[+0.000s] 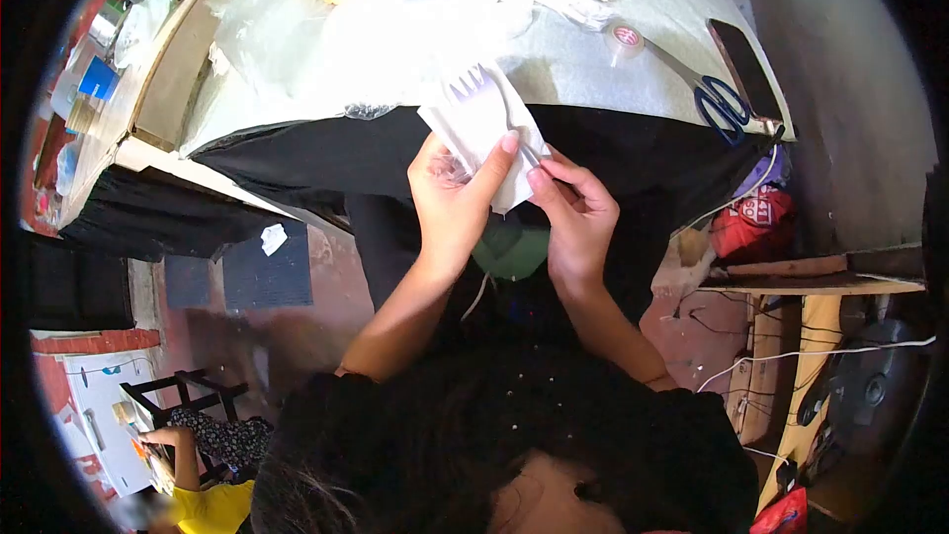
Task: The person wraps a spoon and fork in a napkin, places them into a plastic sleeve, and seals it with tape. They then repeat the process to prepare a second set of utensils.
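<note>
Two hands are closed on one white folded paper napkin [481,129] holding a white plastic fork [473,82], raised just off the near edge of the white-covered table [583,59]. The left hand [453,200] is wrapped around the bundle with its thumb pressed flat on the front, while the right hand [576,213] pinches the lower right edge. The fold is best kept taut, judging by this grip, with the thumb held firm so the fork is not let slip.

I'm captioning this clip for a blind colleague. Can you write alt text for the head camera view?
Two bare hands, left hand and right hand, hold a white plastic fork wrapped in a white napkin at a table's edge. Blue-handled scissors, a tape roll and clear plastic bags lie on the table.
</note>
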### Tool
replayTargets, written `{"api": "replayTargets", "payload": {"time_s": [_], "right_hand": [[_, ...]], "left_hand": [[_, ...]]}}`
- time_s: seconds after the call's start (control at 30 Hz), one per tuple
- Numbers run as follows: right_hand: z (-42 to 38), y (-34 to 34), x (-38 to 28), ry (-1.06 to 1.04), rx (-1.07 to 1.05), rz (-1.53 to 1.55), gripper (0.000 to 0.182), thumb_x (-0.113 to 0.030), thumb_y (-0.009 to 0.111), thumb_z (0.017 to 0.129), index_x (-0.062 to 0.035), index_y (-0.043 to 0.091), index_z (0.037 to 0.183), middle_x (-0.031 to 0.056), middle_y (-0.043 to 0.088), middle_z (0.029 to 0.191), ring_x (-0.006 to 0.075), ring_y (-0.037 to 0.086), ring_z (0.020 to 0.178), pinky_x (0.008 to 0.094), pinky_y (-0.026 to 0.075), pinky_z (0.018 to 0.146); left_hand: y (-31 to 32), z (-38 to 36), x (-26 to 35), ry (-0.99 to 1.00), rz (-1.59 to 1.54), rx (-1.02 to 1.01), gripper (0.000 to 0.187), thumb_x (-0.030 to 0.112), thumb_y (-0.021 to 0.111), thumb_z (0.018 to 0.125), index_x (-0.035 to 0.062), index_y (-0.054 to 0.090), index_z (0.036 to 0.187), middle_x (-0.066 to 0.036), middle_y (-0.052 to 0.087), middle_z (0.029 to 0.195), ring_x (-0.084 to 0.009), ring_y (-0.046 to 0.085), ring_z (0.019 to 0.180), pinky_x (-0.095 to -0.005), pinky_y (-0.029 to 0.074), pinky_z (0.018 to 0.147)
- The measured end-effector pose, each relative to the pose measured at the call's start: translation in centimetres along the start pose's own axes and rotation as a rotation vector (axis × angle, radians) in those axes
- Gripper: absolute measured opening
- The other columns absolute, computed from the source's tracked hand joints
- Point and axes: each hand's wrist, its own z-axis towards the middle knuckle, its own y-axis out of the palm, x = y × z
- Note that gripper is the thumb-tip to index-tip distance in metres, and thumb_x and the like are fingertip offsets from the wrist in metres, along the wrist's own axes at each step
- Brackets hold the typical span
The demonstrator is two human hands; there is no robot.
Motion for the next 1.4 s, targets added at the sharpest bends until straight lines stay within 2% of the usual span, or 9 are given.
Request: {"api": "replayTargets", "payload": {"time_s": [0.6,0.73,0.77,0.87,1.0,1.03,1.17,1.27,1.4], "right_hand": [[-0.2,0.3,0.2,-0.036,0.078,0.014,0.014,0.004,0.068,0.078,0.0025,0.062,0.091,0.0078,0.065,0.088,0.0097,0.060,0.080,0.0217,0.049,0.074],[-0.1,0.2,0.1,-0.057,0.081,0.012,0.013,0.003,0.069,0.077,0.0017,0.062,0.089,0.0074,0.065,0.087,0.0091,0.060,0.079,0.0213,0.049,0.073],[-0.1,0.2,0.0,-0.049,0.076,0.016,0.013,0.003,0.069,0.077,0.0016,0.062,0.089,0.0073,0.065,0.087,0.0090,0.060,0.079,0.0214,0.048,0.073],[-0.1,0.1,-0.4,-0.020,0.061,0.031,0.014,0.003,0.069,0.077,0.0014,0.061,0.088,0.0071,0.065,0.086,0.0088,0.060,0.079,0.0215,0.048,0.073],[-0.1,0.2,-1.0,0.019,0.033,0.066,0.014,0.003,0.069,0.077,0.0012,0.061,0.088,0.0067,0.064,0.086,0.0086,0.059,0.078,0.0218,0.048,0.073],[-0.1,0.3,-1.1,0.024,0.029,0.077,0.014,0.003,0.068,0.077,0.0011,0.061,0.089,0.0066,0.064,0.086,0.0086,0.059,0.078,0.0218,0.047,0.073],[-0.3,0.4,-1.7,0.014,-0.007,0.076,0.013,0.004,0.068,0.077,0.0013,0.061,0.089,0.0069,0.064,0.087,0.0091,0.060,0.079,0.0221,0.047,0.073],[-0.5,0.3,-1.8,0.001,-0.025,0.052,0.013,0.005,0.068,0.077,0.0018,0.061,0.087,0.0074,0.064,0.086,0.0097,0.060,0.078,0.0227,0.048,0.072],[-0.9,-0.2,-2.5,-0.055,-0.054,-0.048,0.012,0.006,0.068,0.075,0.0021,0.062,0.086,0.0080,0.065,0.085,0.0106,0.061,0.077,0.0234,0.049,0.070]], "left_hand": [[-0.2,-0.3,-0.1,0.015,-0.030,0.008,0.026,0.002,0.062,0.084,-0.0034,0.059,0.109,-0.002,0.063,0.085,-0.0049,0.054,0.073,-0.0189,0.043,0.063],[-1.4,-0.4,-0.2,-0.030,-0.217,-0.021,0.030,0.010,0.057,0.088,-0.0032,0.057,0.115,-0.002,0.062,0.084,-0.0005,0.045,0.060,-0.0149,0.028,0.046],[-1.4,-0.3,-0.6,-0.097,-0.214,0.021,0.040,0.033,0.047,0.093,-0.0015,0.055,0.113,-0.002,0.060,0.081,-0.0017,0.035,0.048,-0.0170,0.019,0.040],[-1.9,0.5,-0.4,-0.154,-0.578,-0.172,0.047,0.037,0.041,0.095,-0.0032,0.054,0.115,-0.007,0.063,0.090,-0.0025,0.039,0.051,-0.0177,0.019,0.038],[-0.8,0.8,1.0,-0.468,-0.740,0.069,0.043,0.035,0.039,0.096,-0.0015,0.051,0.115,-0.009,0.063,0.095,-0.0045,0.046,0.054,-0.0169,0.024,0.036],[-2.2,1.2,-0.5,-0.452,-0.866,-0.191,0.032,0.024,0.045,0.095,-0.0008,0.051,0.115,-0.009,0.063,0.095,-0.0060,0.054,0.060,-0.0148,0.035,0.040],[-0.3,0.7,-0.4,-0.442,-0.662,-0.047,0.025,0.012,0.054,0.091,0.0003,0.052,0.113,-0.008,0.063,0.094,-0.0086,0.062,0.071,-0.0162,0.051,0.055],[-0.9,1.0,-1.4,-0.348,-0.588,-0.039,0.026,0.015,0.057,0.090,-0.0006,0.055,0.110,-0.007,0.063,0.093,-0.0057,0.058,0.064,-0.0150,0.045,0.048],[-1.9,1.3,-0.1,-0.210,-0.417,-0.135,0.022,0.009,0.063,0.085,-0.0033,0.061,0.104,-0.002,0.061,0.081,0.0008,0.032,0.048,-0.0159,0.019,0.039]]}}
